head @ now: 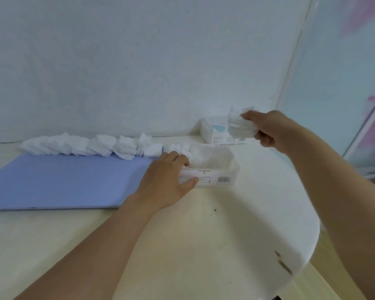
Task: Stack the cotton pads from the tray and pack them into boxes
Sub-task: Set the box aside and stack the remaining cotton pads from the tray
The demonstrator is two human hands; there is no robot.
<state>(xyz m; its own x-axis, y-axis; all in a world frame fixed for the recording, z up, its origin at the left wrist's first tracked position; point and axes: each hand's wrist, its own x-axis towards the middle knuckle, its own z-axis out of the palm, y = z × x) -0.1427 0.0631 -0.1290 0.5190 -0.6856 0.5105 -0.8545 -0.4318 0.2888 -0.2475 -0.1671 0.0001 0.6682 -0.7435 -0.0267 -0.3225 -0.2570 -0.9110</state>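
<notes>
A: My left hand grips the open white cardboard box on the tabletop; right hand pinches a white cotton pad stack above and behind it.

B: Keep it squared; lower flat into the box; more loose pads wait on the blue tray.

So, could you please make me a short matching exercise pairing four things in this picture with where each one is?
Things:
1. stack of cotton pads
2. open box
3. loose pads
4. closed box

Places:
A. along the far edge of the blue tray
B. by the wall, behind the right hand
C. in the right hand's grip, in the air
D. on the table, held by the left hand

Pairs: 1-C, 2-D, 3-A, 4-B
</notes>
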